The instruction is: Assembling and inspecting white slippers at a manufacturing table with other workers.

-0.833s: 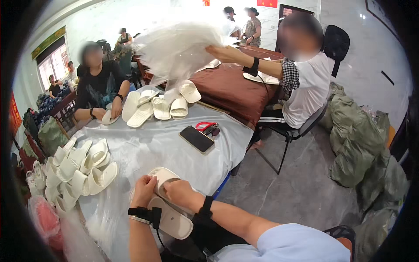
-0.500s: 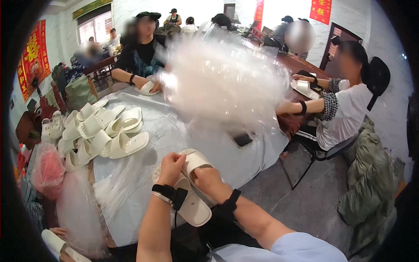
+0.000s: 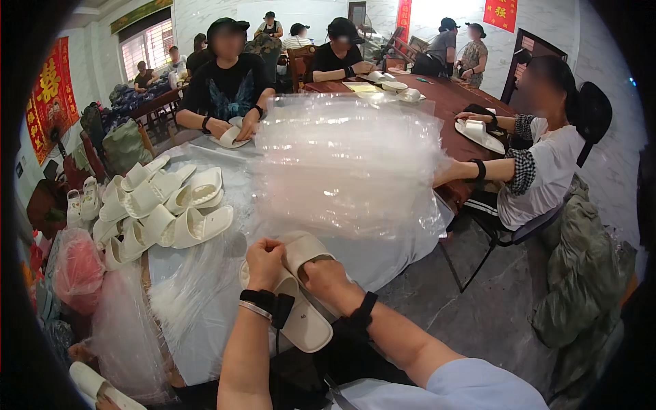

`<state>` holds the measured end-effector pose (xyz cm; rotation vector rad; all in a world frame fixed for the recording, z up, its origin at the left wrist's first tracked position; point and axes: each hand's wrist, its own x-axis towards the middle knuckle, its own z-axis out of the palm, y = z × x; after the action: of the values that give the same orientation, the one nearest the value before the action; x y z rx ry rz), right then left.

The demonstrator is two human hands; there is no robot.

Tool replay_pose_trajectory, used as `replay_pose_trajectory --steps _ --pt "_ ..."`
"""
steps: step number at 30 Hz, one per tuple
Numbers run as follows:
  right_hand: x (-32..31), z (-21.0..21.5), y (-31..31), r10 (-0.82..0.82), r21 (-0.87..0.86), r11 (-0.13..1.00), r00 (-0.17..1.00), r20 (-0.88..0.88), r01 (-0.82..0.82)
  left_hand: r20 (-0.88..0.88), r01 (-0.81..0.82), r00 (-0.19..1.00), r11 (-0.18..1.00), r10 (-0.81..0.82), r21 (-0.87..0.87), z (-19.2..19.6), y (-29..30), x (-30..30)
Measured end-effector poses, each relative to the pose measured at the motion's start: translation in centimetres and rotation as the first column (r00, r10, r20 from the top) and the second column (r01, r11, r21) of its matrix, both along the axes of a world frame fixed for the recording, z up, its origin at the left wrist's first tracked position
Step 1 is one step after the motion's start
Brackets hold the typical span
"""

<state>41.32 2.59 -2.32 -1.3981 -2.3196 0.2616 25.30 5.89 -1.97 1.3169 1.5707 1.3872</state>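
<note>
**Both hands on a white slipper pair at the counter's near edge**

I'm watching the left hand (image 3: 264, 256) and right hand (image 3: 326, 275) gripping a stacked pair of white slippers (image 3: 301, 301) at the near edge of the counter (image 3: 225, 335). Left fingers (image 3: 268, 247) are curling down over the top slipper, pinching it. Right fingers are tucked under the strap end; I can't tell how tightly they're closing.

Risks, as I'm judging them:
- The lower slipper is hanging past the counter edge toward the lap. Any loosening of the grip and it's probably sliding off.
- A seated person's hand (image 3: 441, 179) is lifting a big bundle of clear plastic bags (image 3: 348, 164) just beyond the pair. It's blocking my view of the counter behind it and could be brushing my hands.
- Loose clear bags (image 3: 184, 294) are lying beside the left wrist; slippery film, easy to drag along.

Containers: a pink bag (image 3: 78, 270) at far left, contents unreadable. The slipper pile (image 3: 164, 208) is sitting loose on the counter, not in anything.
</note>
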Motion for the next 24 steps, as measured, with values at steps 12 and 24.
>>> replay_pose_trajectory --steps 12,24 --pt "0.1 0.5 0.6 0.147 -0.045 0.988 0.988 -0.049 -0.149 -0.13 -0.039 0.99 0.989 0.057 0.14 -1.0 0.7 -1.1" --pt "-1.3 2.7 2.9 0.274 0.534 0.841 0.916 -0.292 -0.082 0.074 -0.025 0.997 0.974 0.008 0.227 -0.8 -0.3 -0.2"
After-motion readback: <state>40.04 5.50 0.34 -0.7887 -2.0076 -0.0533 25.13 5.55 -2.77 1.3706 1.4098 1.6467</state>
